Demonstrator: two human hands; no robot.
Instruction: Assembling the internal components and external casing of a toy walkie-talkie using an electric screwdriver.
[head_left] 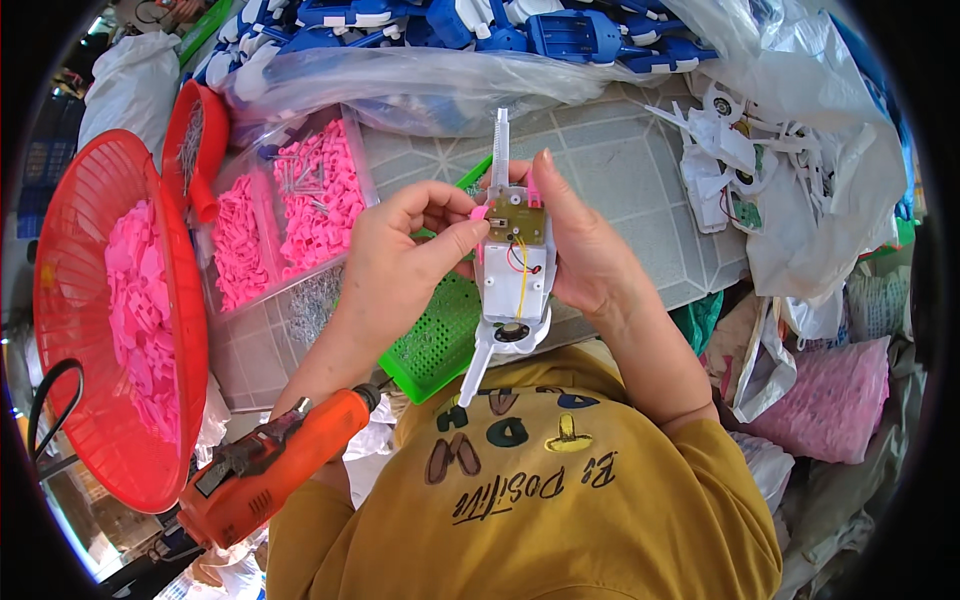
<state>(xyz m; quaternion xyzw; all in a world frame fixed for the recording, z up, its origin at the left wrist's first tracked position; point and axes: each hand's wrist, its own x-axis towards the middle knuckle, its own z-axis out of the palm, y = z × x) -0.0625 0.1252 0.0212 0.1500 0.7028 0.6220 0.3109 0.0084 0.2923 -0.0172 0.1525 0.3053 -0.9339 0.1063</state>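
My right hand grips a white plastic toy housing along its right side, with the thumb up near its top. The housing's inside faces up, showing a circuit board, red and yellow wires and a round speaker. A toothed white strip sticks out beyond its far end, and a white arm points down toward my shirt. My left hand pinches a small pink plastic piece at the board's left edge. Another pink part sits at the top right of the board.
A green perforated basket lies beneath my hands. At left are a red basket of pink parts, a clear divided tray, a red scoop of screws and an orange power screwdriver. Blue toys and white assemblies lie beyond.
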